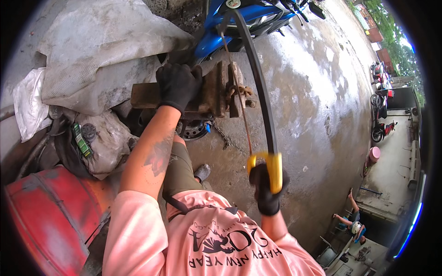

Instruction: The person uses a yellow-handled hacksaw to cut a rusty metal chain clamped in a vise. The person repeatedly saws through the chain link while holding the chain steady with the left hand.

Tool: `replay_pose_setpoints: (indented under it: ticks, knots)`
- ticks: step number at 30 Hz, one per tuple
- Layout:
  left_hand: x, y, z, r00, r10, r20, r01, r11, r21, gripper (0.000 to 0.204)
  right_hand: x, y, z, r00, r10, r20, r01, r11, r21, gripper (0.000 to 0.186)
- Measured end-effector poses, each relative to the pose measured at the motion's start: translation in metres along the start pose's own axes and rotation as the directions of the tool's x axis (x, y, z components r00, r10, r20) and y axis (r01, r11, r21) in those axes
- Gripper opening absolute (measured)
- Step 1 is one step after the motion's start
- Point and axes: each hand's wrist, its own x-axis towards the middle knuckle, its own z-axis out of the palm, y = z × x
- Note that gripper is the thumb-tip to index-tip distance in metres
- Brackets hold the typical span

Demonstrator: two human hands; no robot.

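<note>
My right hand (269, 188), in a black glove, is closed round the yellow handle of a hacksaw (258, 69) with a black frame. Its thin, rusty blade runs past the jaws of a worn brown bench vise (212, 89). At those jaws sits a small rusty metal piece (240, 91), perhaps chain links; the blade overlaps it, but whether they touch I cannot tell. My left hand (178, 85), also gloved in black, grips the vise body behind the jaws, its fingers curled and partly hidden.
A blue motorcycle (258, 18) stands just beyond the vise. Grey sacking (106, 50), a stuffed plastic bag (110, 142) and a dented red drum (55, 216) crowd my left. Wet concrete floor (317, 106) stretches right, toward parked motorcycles (378, 117) and another person (355, 225).
</note>
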Motion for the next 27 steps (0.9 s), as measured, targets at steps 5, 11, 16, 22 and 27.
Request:
replay_pose_setpoints:
  ticks: [5, 11, 16, 22, 27]
  knots:
    - [-0.001, -0.01, -0.005, 1.0, 0.009, -0.03, -0.008, 0.998, 0.058, 0.062, -0.045, -0.036, 0.006, 0.99, -0.143, 0.005, 0.143, 0.978, -0.153, 0.013]
    - [0.003, 0.002, -0.003, 0.999, 0.009, 0.034, -0.012, 0.995, 0.099, 0.057, 0.055, -0.07, 0.066, 0.934, -0.352, 0.063, 0.356, 0.9, -0.252, 0.013]
    - [-0.002, -0.005, 0.0, 1.0, -0.008, -0.017, 0.009, 0.997, 0.082, 0.057, -0.052, -0.022, 0.002, 0.963, -0.269, -0.001, 0.269, 0.963, -0.03, 0.016]
    - [0.002, -0.002, 0.005, 1.0, 0.005, -0.005, -0.004, 0.992, 0.13, 0.06, -0.055, -0.036, -0.015, 0.974, -0.226, 0.0, 0.223, 0.961, -0.165, 0.02]
    - [0.007, -0.007, 0.002, 0.996, 0.003, 0.094, -0.009, 0.997, 0.071, 0.063, -0.039, -0.039, -0.032, 0.971, -0.225, 0.085, 0.237, 0.956, -0.171, 0.01]
